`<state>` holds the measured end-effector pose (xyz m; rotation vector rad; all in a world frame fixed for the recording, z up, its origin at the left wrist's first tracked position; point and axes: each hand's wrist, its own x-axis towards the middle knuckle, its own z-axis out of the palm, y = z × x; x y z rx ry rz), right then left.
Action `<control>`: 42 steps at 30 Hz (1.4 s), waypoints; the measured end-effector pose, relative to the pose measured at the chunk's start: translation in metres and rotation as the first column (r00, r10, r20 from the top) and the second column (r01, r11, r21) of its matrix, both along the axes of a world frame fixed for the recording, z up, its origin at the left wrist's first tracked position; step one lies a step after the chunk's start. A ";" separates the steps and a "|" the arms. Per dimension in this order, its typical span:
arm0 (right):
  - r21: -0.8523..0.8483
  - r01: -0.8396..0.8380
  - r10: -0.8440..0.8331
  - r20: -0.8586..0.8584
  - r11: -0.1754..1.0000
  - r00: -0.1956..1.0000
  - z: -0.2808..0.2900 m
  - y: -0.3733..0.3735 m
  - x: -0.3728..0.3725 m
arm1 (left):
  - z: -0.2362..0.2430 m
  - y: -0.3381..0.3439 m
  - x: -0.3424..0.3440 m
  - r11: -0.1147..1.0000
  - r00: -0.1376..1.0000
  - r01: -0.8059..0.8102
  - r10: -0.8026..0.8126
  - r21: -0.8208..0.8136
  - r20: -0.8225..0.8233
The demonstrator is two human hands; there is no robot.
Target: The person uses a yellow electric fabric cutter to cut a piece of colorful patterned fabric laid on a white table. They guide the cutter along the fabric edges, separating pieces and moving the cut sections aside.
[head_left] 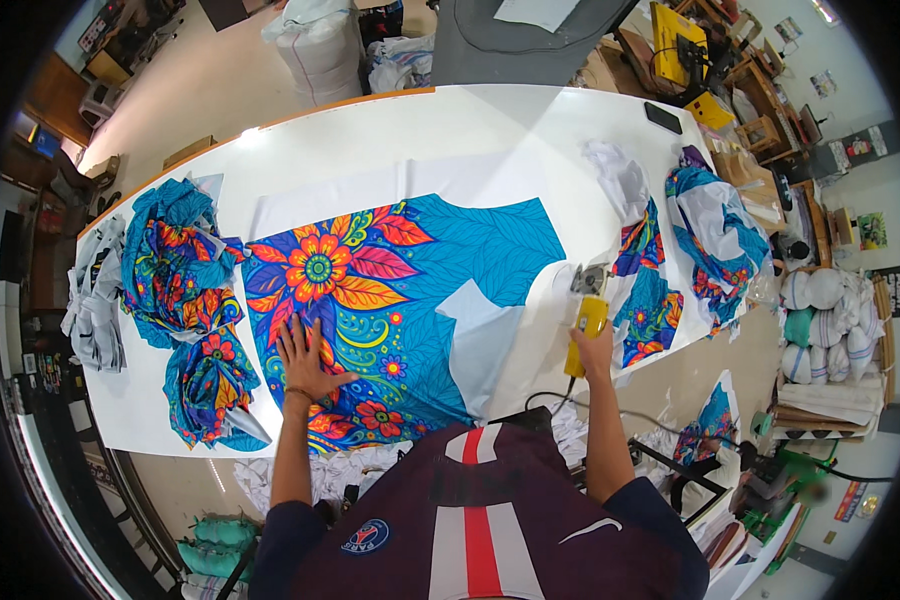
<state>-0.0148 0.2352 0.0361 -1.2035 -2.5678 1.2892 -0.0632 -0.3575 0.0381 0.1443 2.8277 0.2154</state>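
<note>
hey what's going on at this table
The person's left hand rests spread on a blue floral fabric panel laid out on the white table. The right hand grips a yellow corded tool, its metal head just right of the panel. Crumpled floral cloth lies to both sides.

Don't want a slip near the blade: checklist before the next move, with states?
1. Left hand flat on patterned fabric, away from the cutter head: ok.
2. Right hand gripping yellow handheld cutter: ok.
3. Fabric lying fully flat: not ok, pale flap lies over its right side.
4. Cord leaving from the cutter's rear, away from its head: ok.
5. Dark phone away from the cutter: ok, at the table's far right.
6. Blade stopped: cannot tell.
</note>
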 end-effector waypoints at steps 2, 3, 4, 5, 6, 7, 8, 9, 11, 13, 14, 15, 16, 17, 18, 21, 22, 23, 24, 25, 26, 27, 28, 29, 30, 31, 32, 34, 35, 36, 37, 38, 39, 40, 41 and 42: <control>0.030 -0.095 0.093 0.063 0.995 0.994 0.022 -0.007 0.029 | 0.002 -0.022 -0.011 0.997 0.997 0.075 -0.074 -0.017 0.012; 0.038 -0.136 0.131 0.097 0.990 0.987 0.038 -0.012 0.039 | -0.004 -0.035 -0.014 0.997 0.996 0.080 -0.081 -0.020 -0.027; 0.049 -0.170 0.162 0.133 0.984 0.978 0.046 -0.014 0.051 | -0.004 -0.048 -0.022 0.994 0.994 0.108 -0.108 -0.029 -0.017; 0.047 -0.202 0.194 0.138 0.978 0.971 0.045 -0.009 0.066 | -0.004 -0.061 -0.034 0.990 0.991 0.134 -0.135 -0.036 -0.005; 0.017 -0.224 0.219 0.165 0.974 0.962 0.046 -0.006 0.075 | -0.003 -0.073 -0.042 0.987 0.988 0.152 -0.151 -0.047 0.008; -0.012 -0.243 0.241 0.191 0.970 0.952 0.052 -0.004 0.085 | 0.006 -0.080 -0.055 0.988 0.987 0.129 -0.119 -0.089 0.112; -0.042 -0.259 0.262 0.217 0.965 0.941 0.059 -0.004 0.092 | 0.021 -0.076 -0.067 0.973 0.980 0.109 -0.071 -0.204 0.185; -0.022 -0.272 0.270 0.223 0.962 0.937 0.067 -0.006 0.099 | 0.039 -0.067 -0.078 0.943 0.968 0.098 -0.016 -0.318 0.251; 0.024 -0.297 0.284 0.227 0.955 0.932 0.082 -0.012 0.102 | 0.077 -0.031 -0.096 0.923 0.972 0.057 0.036 -0.381 0.233; 0.053 -0.335 0.313 0.244 0.941 0.918 0.090 -0.019 0.097 | 0.041 -0.013 -0.093 0.992 0.988 0.116 -0.120 -0.051 -0.101; 0.072 -0.354 0.326 0.252 0.933 0.911 0.091 -0.022 0.090 | 0.033 0.013 -0.096 0.980 0.986 0.162 -0.155 0.117 -0.066; 0.090 -0.363 0.330 0.263 0.927 0.907 0.091 -0.026 0.083 | 0.026 0.051 -0.097 0.936 0.979 0.203 -0.200 0.287 -0.040; 0.105 -0.374 0.335 0.273 0.921 0.902 0.092 -0.031 0.073 | 0.015 0.087 -0.084 0.907 0.959 0.274 -0.234 0.320 -0.159; 0.122 -0.389 0.343 0.286 0.913 0.895 0.093 -0.032 0.065 | 0.004 0.123 -0.066 0.873 0.927 0.343 -0.255 0.346 -0.275; 0.148 -0.409 0.357 0.287 0.900 0.889 0.093 -0.032 0.056 | -0.003 0.153 -0.049 0.871 0.913 0.371 -0.280 0.322 -0.296; 0.190 -0.457 0.403 0.266 0.869 0.876 0.081 -0.025 0.034 | -0.011 0.211 -0.016 0.834 0.914 0.370 -0.248 0.410 -0.320; 0.201 -0.467 0.408 0.276 0.861 0.870 0.079 -0.024 0.027 | -0.011 0.221 -0.007 0.814 0.925 0.346 -0.212 0.466 -0.316; 0.213 -0.478 0.413 0.285 0.852 0.865 0.078 -0.024 0.021 | -0.011 0.228 0.002 0.814 0.932 0.324 -0.188 0.483 -0.309; 0.222 -0.490 0.422 0.293 0.843 0.858 0.076 -0.025 0.016 | -0.010 0.233 0.010 0.814 0.940 0.299 -0.161 0.497 -0.302; 0.220 -0.498 0.427 0.301 0.839 0.852 0.075 -0.024 0.013 | -0.008 0.235 0.016 0.814 0.946 0.275 -0.134 0.511 -0.294; 0.218 -0.505 0.432 0.310 0.835 0.847 0.074 -0.023 0.010 | -0.007 0.237 0.020 0.809 0.945 0.274 -0.127 0.520 -0.301; 0.215 -0.512 0.437 0.316 0.831 0.842 0.074 -0.022 0.007 | -0.007 0.237 0.025 0.804 0.944 0.274 -0.120 0.528 -0.308; 0.205 -0.520 0.445 0.322 0.829 0.836 0.073 -0.022 0.003 | -0.006 0.237 0.027 0.799 0.942 0.275 -0.113 0.535 -0.315; 0.194 -0.527 0.451 0.328 0.828 0.830 0.073 -0.022 0.000 | -0.006 0.236 0.029 0.801 0.944 0.272 -0.114 0.533 -0.311; 0.187 -0.531 0.455 0.334 0.827 0.826 0.073 -0.021 -0.003 | -0.004 0.236 0.030 0.801 0.944 0.273 -0.116 0.532 -0.309; 0.190 -0.531 0.456 0.332 0.826 0.826 0.073 -0.020 -0.007 | -0.001 0.236 0.031 0.801 0.945 0.273 -0.119 0.532 -0.306; 0.193 -0.531 0.456 0.329 0.825 0.827 0.072 -0.020 -0.010 | 0.001 0.236 0.031 0.794 0.945 0.276 -0.120 0.542 -0.305; 0.194 -0.534 0.459 0.325 0.823 0.827 0.074 -0.023 -0.016 | 0.006 0.237 0.028 0.780 0.945 0.281 -0.121 0.560 -0.304; 0.191 -0.535 0.462 0.324 0.823 0.826 0.076 -0.024 -0.019 | 0.008 0.237 0.028 0.783 0.940 0.290 -0.127 0.551 -0.315; 0.190 -0.537 0.464 0.323 0.822 0.825 0.077 -0.025 -0.022 | 0.008 0.238 0.027 0.785 0.936 0.300 -0.132 0.542 -0.327; 0.194 -0.537 0.465 0.320 0.821 0.826 0.077 -0.026 -0.025 | 0.008 0.238 0.026 0.788 0.931 0.309 -0.137 0.533 -0.338; 0.199 -0.538 0.465 0.317 0.819 0.826 0.077 -0.026 -0.028 | 0.008 0.238 0.025 0.787 0.931 0.308 -0.135 0.534 -0.339; 0.204 -0.538 0.466 0.314 0.818 0.827 0.077 -0.027 -0.031 | 0.007 0.238 0.025 0.787 0.931 0.307 -0.133 0.535 -0.339; 0.189 -0.536 0.471 0.301 0.823 0.829 0.077 -0.027 -0.034 | 0.006 0.238 0.024 0.786 0.931 0.307 -0.131 0.536 -0.340; 0.173 -0.534 0.476 0.288 0.828 0.831 0.077 -0.027 -0.037 | 0.005 0.237 0.024 0.791 0.932 0.306 -0.134 0.529 -0.338; 0.159 -0.530 0.479 0.275 0.833 0.834 0.078 -0.027 -0.040 | 0.004 0.238 0.024 0.795 0.931 0.307 -0.139 0.523 -0.337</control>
